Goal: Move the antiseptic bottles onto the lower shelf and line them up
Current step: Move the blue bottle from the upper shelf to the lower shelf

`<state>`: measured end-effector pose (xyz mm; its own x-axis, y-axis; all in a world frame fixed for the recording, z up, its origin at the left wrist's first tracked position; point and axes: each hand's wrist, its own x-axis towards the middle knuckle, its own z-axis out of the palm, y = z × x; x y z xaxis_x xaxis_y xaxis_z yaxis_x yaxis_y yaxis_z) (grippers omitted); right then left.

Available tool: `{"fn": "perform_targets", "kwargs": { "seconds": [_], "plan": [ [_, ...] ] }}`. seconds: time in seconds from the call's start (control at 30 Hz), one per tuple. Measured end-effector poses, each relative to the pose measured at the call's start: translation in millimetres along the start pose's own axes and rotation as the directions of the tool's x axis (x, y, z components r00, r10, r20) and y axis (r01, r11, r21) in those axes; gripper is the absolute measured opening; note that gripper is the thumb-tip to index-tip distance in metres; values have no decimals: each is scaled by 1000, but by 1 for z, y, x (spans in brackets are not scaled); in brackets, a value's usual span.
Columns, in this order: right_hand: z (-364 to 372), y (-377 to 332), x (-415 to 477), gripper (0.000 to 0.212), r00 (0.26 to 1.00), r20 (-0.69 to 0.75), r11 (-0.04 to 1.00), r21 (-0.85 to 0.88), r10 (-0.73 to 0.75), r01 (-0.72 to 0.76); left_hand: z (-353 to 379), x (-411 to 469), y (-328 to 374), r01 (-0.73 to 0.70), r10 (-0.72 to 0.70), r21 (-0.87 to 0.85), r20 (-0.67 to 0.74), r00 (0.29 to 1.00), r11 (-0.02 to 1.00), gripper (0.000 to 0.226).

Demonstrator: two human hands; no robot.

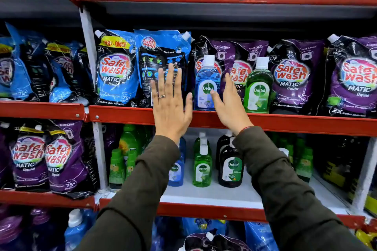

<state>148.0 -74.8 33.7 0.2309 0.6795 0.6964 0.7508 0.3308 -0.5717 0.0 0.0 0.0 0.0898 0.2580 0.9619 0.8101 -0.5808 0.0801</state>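
A blue antiseptic bottle (207,83) and a green antiseptic bottle (258,87) stand upright at the front of the upper shelf (126,115), before detergent pouches. My left hand (170,104) is flat and open, just left of the blue bottle, holding nothing. My right hand (229,106) is open right of that bottle, its thumb touching the label. On the lower shelf (214,194) stand a blue bottle (176,171) partly hidden by my left sleeve, a green bottle (202,166) and a dark brown bottle (230,167), each with more behind.
Blue pouches (116,69) and purple pouches (291,75) fill the upper shelf behind the bottles. Small green bottles (117,166) stand at the lower shelf's left, more green bottles (304,161) at its right. White uprights (100,157) bound the bay.
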Motion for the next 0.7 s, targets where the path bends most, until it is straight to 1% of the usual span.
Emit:
{"fn": "perform_targets", "kwargs": {
  "seconds": [0.03,0.07,0.1,0.13,0.2,0.27,0.33,0.4,0.5,0.7],
  "plan": [
    [2,2,8,70,998,41,997,50,54,-56,1,-1,-4,29,-30,18,12,999,999,67],
    [1,1,13,68,989,106,991,69,105,-112,1,-1,-8,55,-56,21,28,998,998,68],
    [2,5,21,65,980,140,984,88,145,-158,5,-2,-14,64,-66,32,46,997,997,69],
    [2,9,27,64,974,162,978,111,157,-176,10,-6,-19,60,-63,39,70,996,997,70],
    [4,16,36,57,962,176,962,141,208,-234,17,-12,-24,46,-49,36,98,994,998,70],
    [4,16,37,48,961,158,947,197,226,-255,21,-15,-29,34,-37,39,96,995,999,69],
    [3,12,33,46,962,134,935,235,238,-265,22,-16,-30,36,-40,49,91,995,998,69],
    [4,10,29,43,969,104,935,257,223,-243,22,-16,-29,31,-36,48,93,995,998,69],
    [3,7,27,39,977,69,915,342,203,-214,22,-17,-31,19,-24,51,94,995,998,69],
    [-7,-6,25,41,990,23,910,391,139,-137,22,-17,-36,-13,7,43,129,992,999,70]
  ]
}}
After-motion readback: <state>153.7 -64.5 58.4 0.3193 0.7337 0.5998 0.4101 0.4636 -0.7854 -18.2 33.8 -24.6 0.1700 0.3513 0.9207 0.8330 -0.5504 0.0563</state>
